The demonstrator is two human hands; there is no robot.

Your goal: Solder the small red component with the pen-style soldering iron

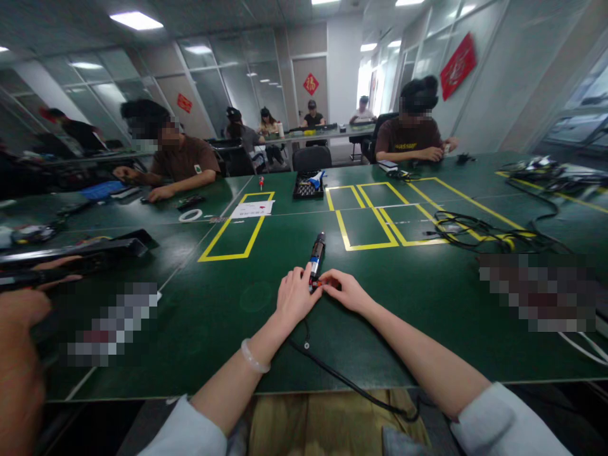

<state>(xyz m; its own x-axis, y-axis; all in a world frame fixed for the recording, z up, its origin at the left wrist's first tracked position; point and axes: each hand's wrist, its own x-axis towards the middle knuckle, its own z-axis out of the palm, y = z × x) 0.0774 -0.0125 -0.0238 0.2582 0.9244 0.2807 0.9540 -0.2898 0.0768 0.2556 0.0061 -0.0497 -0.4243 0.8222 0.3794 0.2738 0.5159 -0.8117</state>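
An electric screwdriver (316, 253), black with a blue band, lies on the green table (389, 297) pointing away from me. My left hand (294, 296) rests on the table with its fingertips against the near end of the tool. My right hand (344, 288) pinches that same near end, where a small red part shows. A black cord (342, 378) runs from the tool back between my arms and over the table's near edge.
Yellow tape rectangles (365, 218) mark the table ahead. A parts tray (308, 185), a white paper (253, 209) and a tape roll (190, 215) lie farther off. Tangled cables (470, 229) sit at right. Other people sit at left, far left and far right.
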